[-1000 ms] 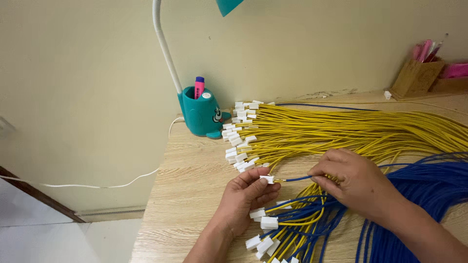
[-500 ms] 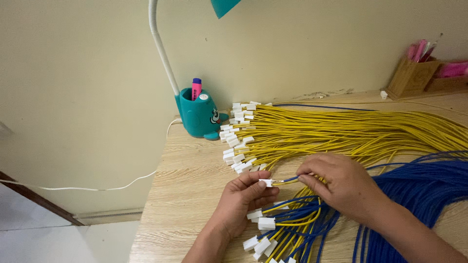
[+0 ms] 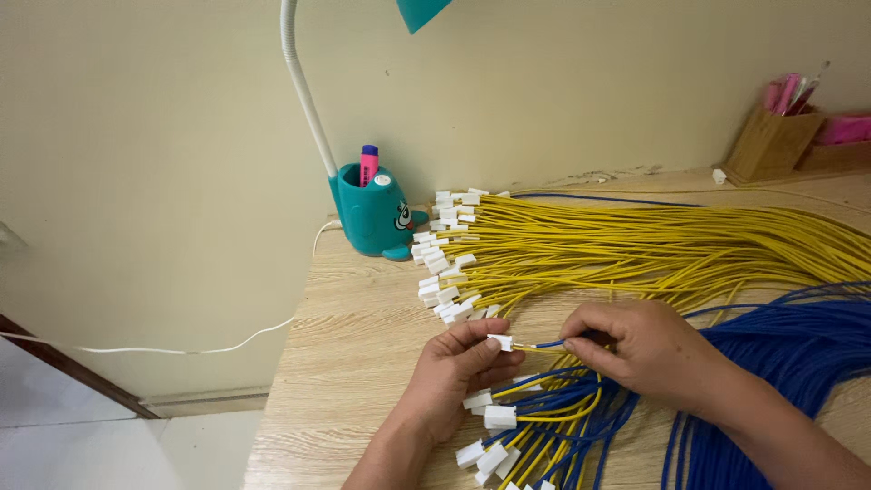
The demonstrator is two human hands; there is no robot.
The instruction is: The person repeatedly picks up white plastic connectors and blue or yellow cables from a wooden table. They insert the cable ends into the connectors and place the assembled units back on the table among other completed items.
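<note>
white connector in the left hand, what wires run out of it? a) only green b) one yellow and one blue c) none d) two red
b: the white connector pinched by the left hand has a yellow and a blue wire leading to the right hand.

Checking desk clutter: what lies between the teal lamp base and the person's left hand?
In the head view, white connector ends of the yellow wire bundle lie between teal lamp base and left hand.

A small wire-assembly workstation at a wooden desk [image 3: 363,308] against a plain wall. Bundled yellow wires [image 3: 653,245] and blue wires [image 3: 789,345] with white connectors cover it. A teal desk lamp [image 3: 372,213] stands near its back-left corner.
</note>
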